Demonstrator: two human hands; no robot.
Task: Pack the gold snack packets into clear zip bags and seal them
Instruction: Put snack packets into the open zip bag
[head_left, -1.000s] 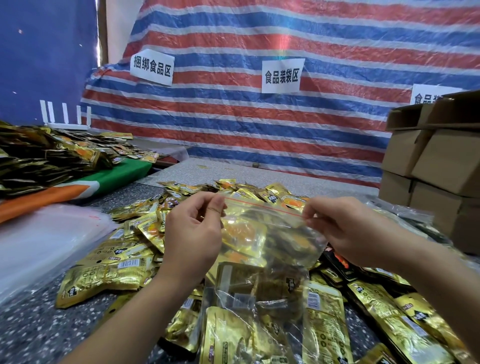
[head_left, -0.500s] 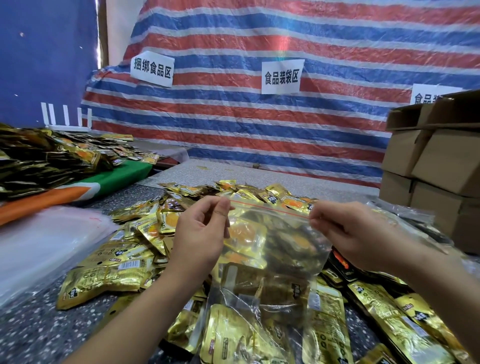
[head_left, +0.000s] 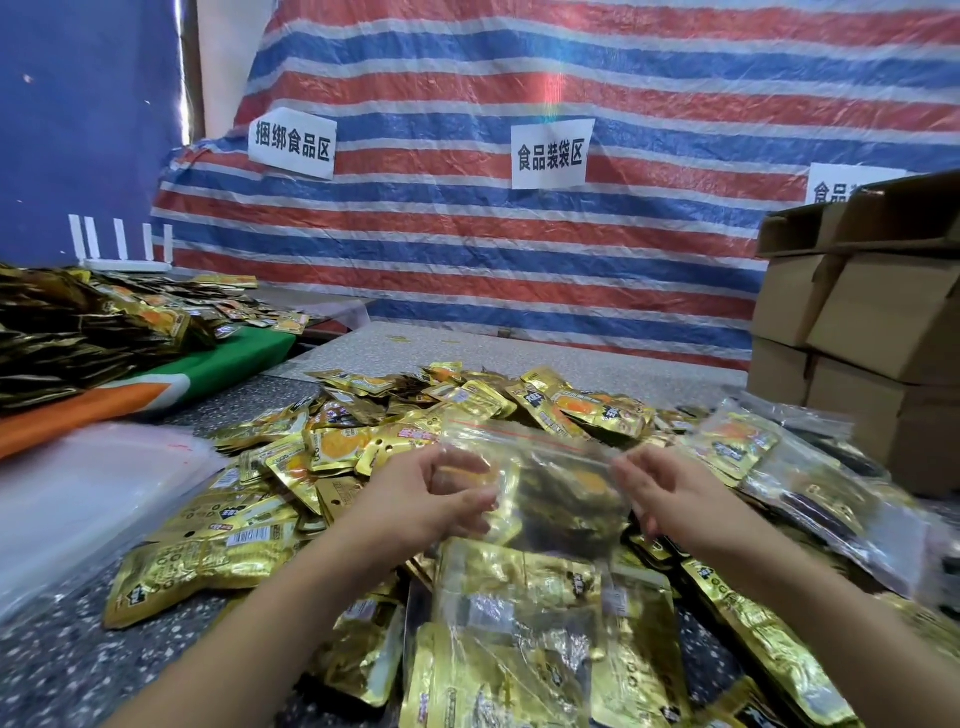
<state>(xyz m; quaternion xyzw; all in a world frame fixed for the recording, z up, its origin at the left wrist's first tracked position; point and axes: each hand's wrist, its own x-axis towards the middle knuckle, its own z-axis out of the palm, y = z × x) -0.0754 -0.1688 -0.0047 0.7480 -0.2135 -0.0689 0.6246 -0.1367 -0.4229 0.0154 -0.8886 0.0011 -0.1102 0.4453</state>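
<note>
it was a small makeshift packing workshop. a striped tarpaulin (head_left: 519, 260) served as the back wall, and paper signs (head_left: 549, 154) with printed chinese characters marked the work areas. gold snack packets (head_left: 363, 467) lay in big heaps on the speckled table (head_left: 52, 670), and plain cardboard boxes (head_left: 872, 322) were stacked at the right.

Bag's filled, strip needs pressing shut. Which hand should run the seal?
Probably the right hand. It pinches the zip bag at the end of its red strip, so it could slide across. The left hand grips the other top corner and can anchor it. Motion blur hides finger detail.
</note>
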